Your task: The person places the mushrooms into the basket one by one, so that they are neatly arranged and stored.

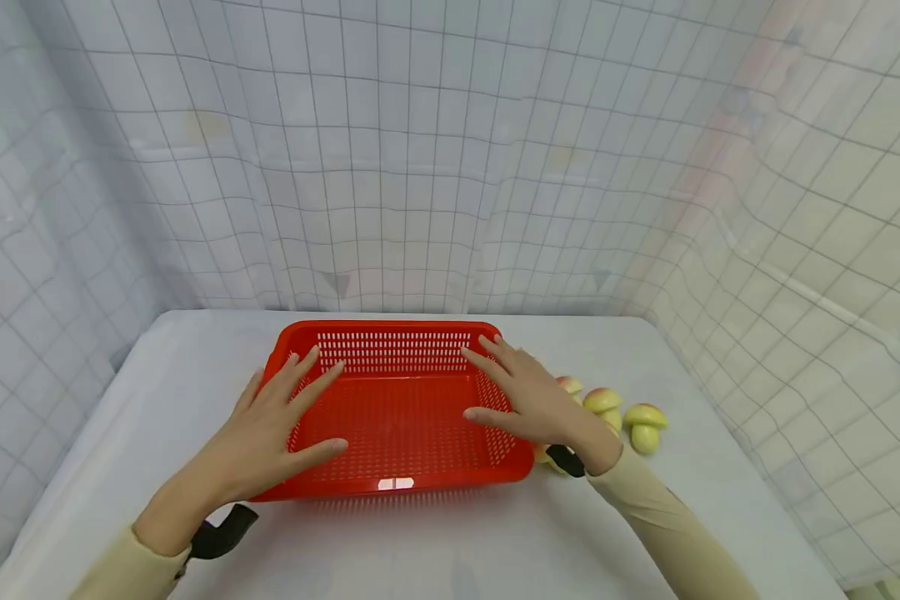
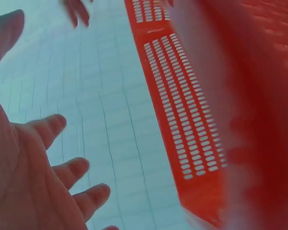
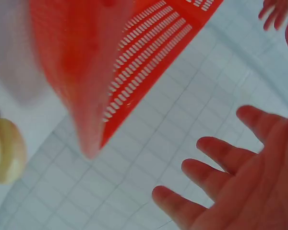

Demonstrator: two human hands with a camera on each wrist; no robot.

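A red plastic basket [image 1: 397, 483] with slotted sides stands on the white table, and nothing shows inside it. My left hand [image 1: 258, 442] hovers over its left side, fingers spread and palm turned inward. Over the right side is my right hand [image 1: 532, 396], its fingers also spread, with nothing held. In the left wrist view, the left hand [image 2: 29, 163] has its palm beside the basket's slotted wall [image 2: 177, 105]. The right wrist view shows the right hand [image 3: 249, 177] apart from the basket [image 3: 149, 62], empty.
Several yellow mushroom-shaped pieces with reddish caps lie right of the basket, one mushroom [image 1: 646, 427] farthest right; others are partly behind the right hand and wrist. White grid-patterned cloth [image 1: 420, 208] encloses the table [image 1: 480, 542] at the back and sides.
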